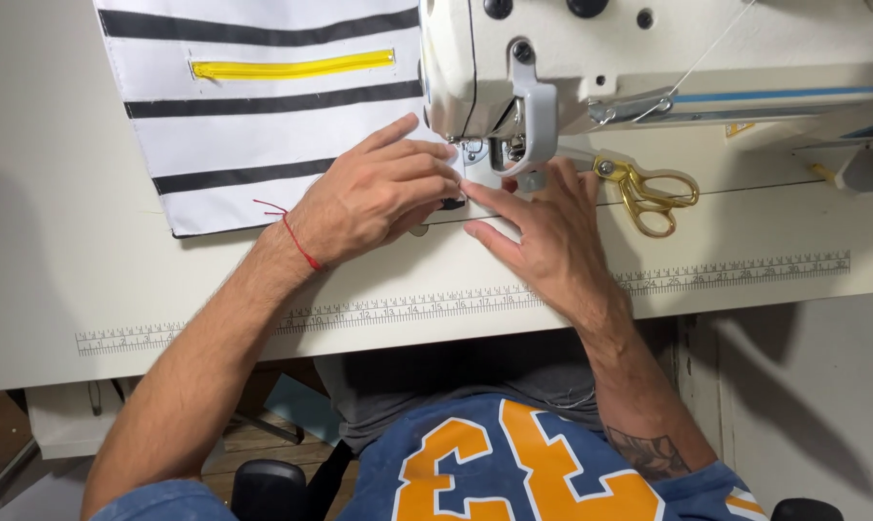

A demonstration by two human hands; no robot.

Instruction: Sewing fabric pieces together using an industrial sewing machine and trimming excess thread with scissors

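Observation:
A white fabric panel with black stripes and a yellow zipper lies on the table, running under the head of a cream sewing machine. My left hand rests flat on the fabric's near corner, fingers pointing toward the presser foot. A thin red string circles that wrist. My right hand lies flat on the table just right of the needle, fingertips touching the fabric edge by the foot. Neither hand grips anything.
Gold-handled scissors lie on the table to the right of the machine head. A printed ruler strip runs along the near edge of the white table. A thread runs down from the upper right.

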